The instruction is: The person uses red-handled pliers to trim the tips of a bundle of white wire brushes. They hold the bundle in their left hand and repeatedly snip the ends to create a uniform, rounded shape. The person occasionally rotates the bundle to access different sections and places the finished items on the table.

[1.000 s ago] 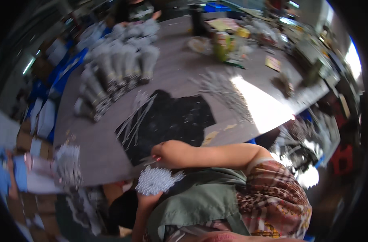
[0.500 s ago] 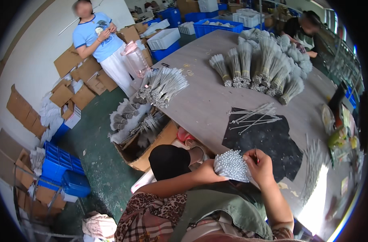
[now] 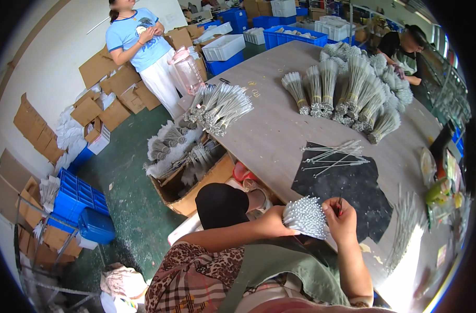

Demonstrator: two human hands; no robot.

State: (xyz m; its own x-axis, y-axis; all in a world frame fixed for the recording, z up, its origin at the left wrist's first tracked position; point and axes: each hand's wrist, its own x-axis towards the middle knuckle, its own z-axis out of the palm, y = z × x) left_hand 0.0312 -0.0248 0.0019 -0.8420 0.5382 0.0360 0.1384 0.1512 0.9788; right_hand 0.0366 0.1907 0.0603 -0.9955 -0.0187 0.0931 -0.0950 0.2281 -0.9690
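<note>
My left hand (image 3: 272,222) is wrapped round the side of a thick bundle of thin wire brushes (image 3: 306,217), whose silvery ends face up. At the bundle's right edge is my right hand (image 3: 342,224), closed on a small dark tool with a red part (image 3: 340,207); its exact kind is hard to make out. Thumb and fingertips of that hand are close to the wire ends. Beyond the hands, several loose wire brushes (image 3: 334,155) lie crosswise on a black mat (image 3: 337,190).
Tied brush bundles (image 3: 353,94) stand on the grey table (image 3: 269,151), with another pile (image 3: 219,109) at its left edge. A cardboard box (image 3: 196,193) is below. Loose brushes (image 3: 405,224) lie at right. One person (image 3: 141,41) stands far left; another (image 3: 405,52) works far right.
The whole view has shifted slightly. My left hand still grips the bundle, and my right hand stays at its right edge with the tool, its fingers slightly moved.
</note>
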